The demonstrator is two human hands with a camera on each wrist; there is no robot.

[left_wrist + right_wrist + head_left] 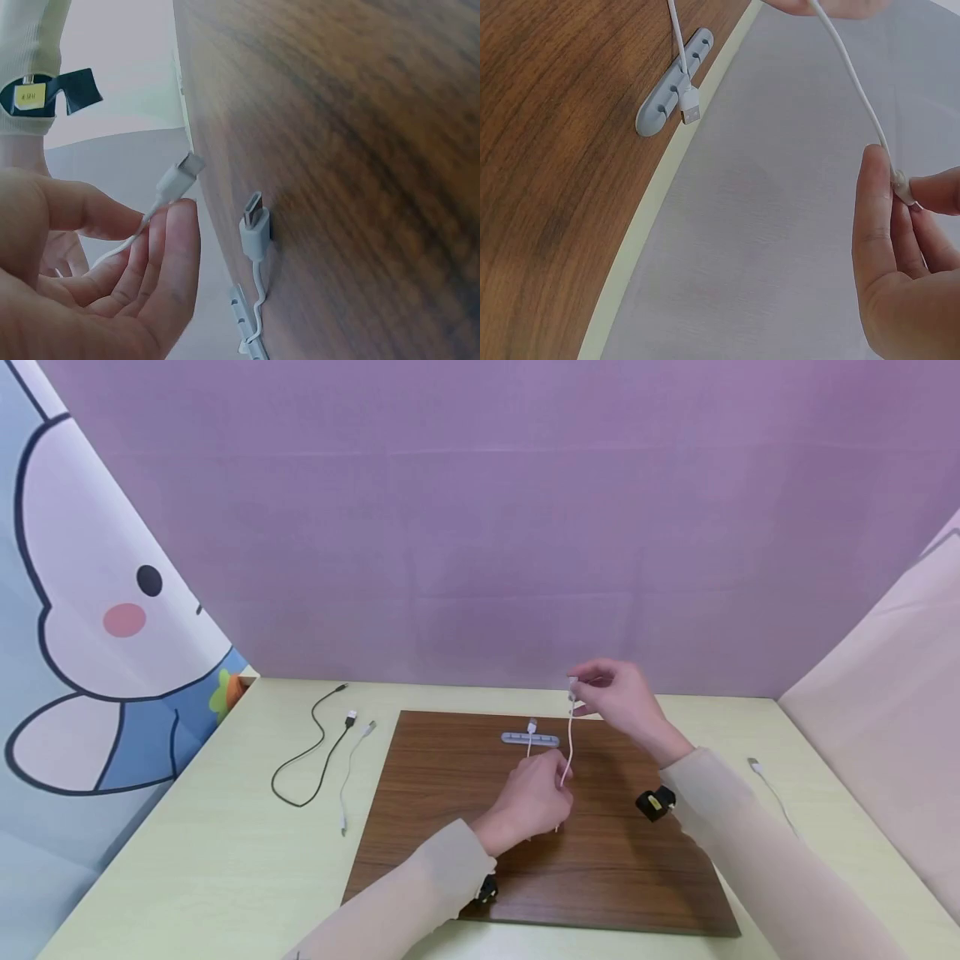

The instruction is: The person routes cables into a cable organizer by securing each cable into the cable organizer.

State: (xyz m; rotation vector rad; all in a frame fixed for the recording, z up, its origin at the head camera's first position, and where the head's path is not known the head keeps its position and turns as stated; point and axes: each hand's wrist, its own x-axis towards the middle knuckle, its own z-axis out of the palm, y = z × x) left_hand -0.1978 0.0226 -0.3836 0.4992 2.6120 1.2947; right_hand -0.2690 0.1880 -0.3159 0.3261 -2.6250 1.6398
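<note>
A white USB cable is stretched between my two hands above the board. My left hand pinches it just behind its small metal-tipped connector. At the other end my right hand pinches the plug between thumb and fingers, which mostly cover it. On the board, a grey cable clip with several slots sits near the far edge. A second white cable runs across one slot, its USB plug beyond the clip and its small connector lying on the near side.
A brown wood-grain board lies on the pale table. Left of it are a looped black cable and a short white cable. Another white cable lies to the right, partly behind my sleeve. A purple cloth hangs behind.
</note>
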